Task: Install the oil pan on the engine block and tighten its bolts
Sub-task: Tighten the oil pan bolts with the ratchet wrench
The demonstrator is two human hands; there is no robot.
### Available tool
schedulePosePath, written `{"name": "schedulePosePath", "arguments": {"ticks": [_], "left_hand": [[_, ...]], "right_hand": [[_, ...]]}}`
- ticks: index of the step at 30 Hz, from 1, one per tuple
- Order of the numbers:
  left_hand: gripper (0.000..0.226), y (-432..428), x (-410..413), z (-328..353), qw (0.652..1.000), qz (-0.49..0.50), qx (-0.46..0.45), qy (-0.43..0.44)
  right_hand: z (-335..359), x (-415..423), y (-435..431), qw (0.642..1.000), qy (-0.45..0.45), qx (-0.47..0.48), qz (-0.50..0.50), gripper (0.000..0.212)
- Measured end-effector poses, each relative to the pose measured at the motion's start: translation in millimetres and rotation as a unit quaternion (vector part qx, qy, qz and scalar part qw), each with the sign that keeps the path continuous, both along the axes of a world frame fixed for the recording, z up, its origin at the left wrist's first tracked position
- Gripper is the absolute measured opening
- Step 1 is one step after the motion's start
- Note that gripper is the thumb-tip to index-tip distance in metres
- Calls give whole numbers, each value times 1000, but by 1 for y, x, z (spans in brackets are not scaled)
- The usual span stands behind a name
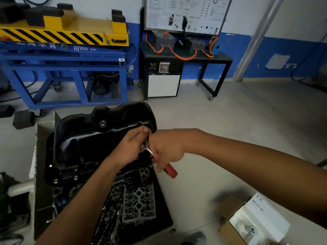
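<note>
The black oil pan (92, 137) sits upside-down on the engine block (58, 181), with bolts visible along its near-left flange. At the pan's right edge, my left hand (131, 147) pinches the chrome head of a ratchet wrench (148, 149), fingers curled around it. My right hand (166, 151) grips the wrench's red handle (170, 171), which sticks out toward the lower right. The bolt under the wrench head is hidden by my hands.
An open tool case (138, 204) full of sockets lies in front of the engine. A cardboard box (235, 220) with white packing sits at lower right. Behind stand a blue-and-yellow lift (67, 55) and a black trainer bench (185, 57). Foam blocks (23, 119) lie on the floor.
</note>
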State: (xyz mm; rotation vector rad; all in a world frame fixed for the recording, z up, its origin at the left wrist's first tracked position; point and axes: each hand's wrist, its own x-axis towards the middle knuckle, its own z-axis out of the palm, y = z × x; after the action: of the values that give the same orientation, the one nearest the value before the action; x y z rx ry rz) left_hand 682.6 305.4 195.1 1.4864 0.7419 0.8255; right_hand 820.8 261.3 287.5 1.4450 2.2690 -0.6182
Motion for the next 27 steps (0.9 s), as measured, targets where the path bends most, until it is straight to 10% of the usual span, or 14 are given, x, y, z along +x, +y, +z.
{"name": "schedulePosePath", "arguments": {"ticks": [5,14,27], "left_hand": [[31,-1,-1,-2,1000,-2,-16,3],[36,-2,-2,-1,999,-28,-16,-32],[27,-5,12,-6,981,185,40,-33]], "right_hand": [[3,20,8,979,-108,172,8,36],[-20,38,28,930,-10,367,-21,16],[-9,12,-10,988,142,19,-57,47]]}}
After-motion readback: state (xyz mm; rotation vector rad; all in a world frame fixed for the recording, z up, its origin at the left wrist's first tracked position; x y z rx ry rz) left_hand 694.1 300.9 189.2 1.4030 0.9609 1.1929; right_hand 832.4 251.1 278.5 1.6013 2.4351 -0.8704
